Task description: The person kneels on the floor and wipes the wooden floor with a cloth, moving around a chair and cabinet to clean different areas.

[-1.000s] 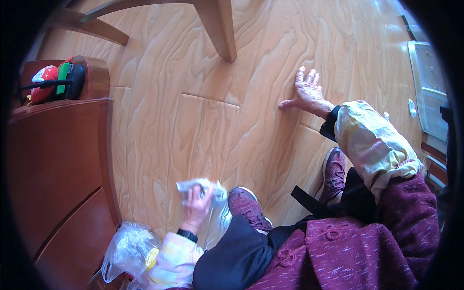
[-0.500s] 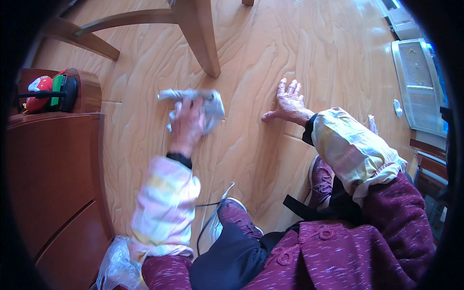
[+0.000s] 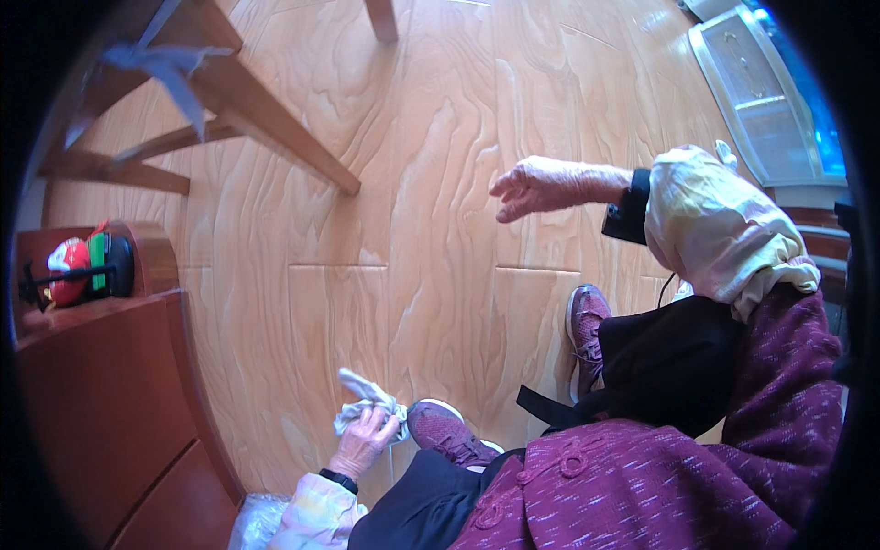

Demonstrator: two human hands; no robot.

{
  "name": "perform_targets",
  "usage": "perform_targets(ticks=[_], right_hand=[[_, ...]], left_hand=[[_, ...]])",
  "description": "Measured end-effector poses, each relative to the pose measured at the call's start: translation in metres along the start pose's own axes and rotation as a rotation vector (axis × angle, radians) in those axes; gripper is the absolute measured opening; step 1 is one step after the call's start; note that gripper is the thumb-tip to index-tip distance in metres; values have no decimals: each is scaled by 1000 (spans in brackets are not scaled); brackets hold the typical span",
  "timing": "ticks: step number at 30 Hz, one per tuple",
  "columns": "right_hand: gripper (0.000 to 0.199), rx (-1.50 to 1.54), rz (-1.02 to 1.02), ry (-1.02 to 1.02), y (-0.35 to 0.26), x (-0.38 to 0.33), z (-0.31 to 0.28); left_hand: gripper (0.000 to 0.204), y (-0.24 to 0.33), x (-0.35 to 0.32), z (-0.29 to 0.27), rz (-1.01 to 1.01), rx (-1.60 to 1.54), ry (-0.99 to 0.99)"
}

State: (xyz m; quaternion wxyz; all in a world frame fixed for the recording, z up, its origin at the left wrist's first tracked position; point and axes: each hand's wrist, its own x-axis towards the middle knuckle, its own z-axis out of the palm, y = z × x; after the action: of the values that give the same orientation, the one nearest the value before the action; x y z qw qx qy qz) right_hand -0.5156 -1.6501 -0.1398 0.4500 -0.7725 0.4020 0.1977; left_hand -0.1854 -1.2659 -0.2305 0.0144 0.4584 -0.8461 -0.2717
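Note:
My left hand [image 3: 362, 442] is low near the wooden floor, closed around a crumpled pale cloth [image 3: 365, 401], just left of my purple shoe [image 3: 446, 431]. My right hand [image 3: 541, 186] hangs in the air above the floor with its fingers loosely apart and nothing in it. A cream sleeve and a dark cuff cover that wrist. My other purple shoe [image 3: 587, 325] rests on the floor below the right hand.
A dark wooden cabinet [image 3: 101, 403] stands at the left, with a red and green toy [image 3: 78, 270] on its top. Wooden chair legs [image 3: 266, 124] cross the upper left. A pale flat appliance [image 3: 761, 92] lies at the upper right. A clear plastic bag [image 3: 257, 522] sits by the cabinet.
My left hand has pulled the cloth back from near the chair leg down to beside my shoe. My right hand has lifted off the floor. The view has shifted.

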Motion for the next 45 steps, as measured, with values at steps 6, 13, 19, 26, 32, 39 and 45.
perform_targets(ticks=[6,13,19,26,32,39,45], right_hand=[[37,96,-47,36,52,-41,65],[58,197,88,-332,65,-79,113],[57,204,88,-338,61,-81,114],[53,233,78,-290,55,-82,106],[52,246,58,-221,62,-83,107],[48,188,94,-232,71,-90,109],[48,220,83,-198,80,-90,104]], left_hand=[[25,-28,90,-44,189,63,10],[36,-61,258,-77,115,185,411],[38,-86,345,-90,-165,163,348],[36,4,221,-46,168,98,136],[29,26,134,-14,405,-139,-143],[24,-20,193,-52,251,62,138],[23,-79,270,-83,42,374,427]])
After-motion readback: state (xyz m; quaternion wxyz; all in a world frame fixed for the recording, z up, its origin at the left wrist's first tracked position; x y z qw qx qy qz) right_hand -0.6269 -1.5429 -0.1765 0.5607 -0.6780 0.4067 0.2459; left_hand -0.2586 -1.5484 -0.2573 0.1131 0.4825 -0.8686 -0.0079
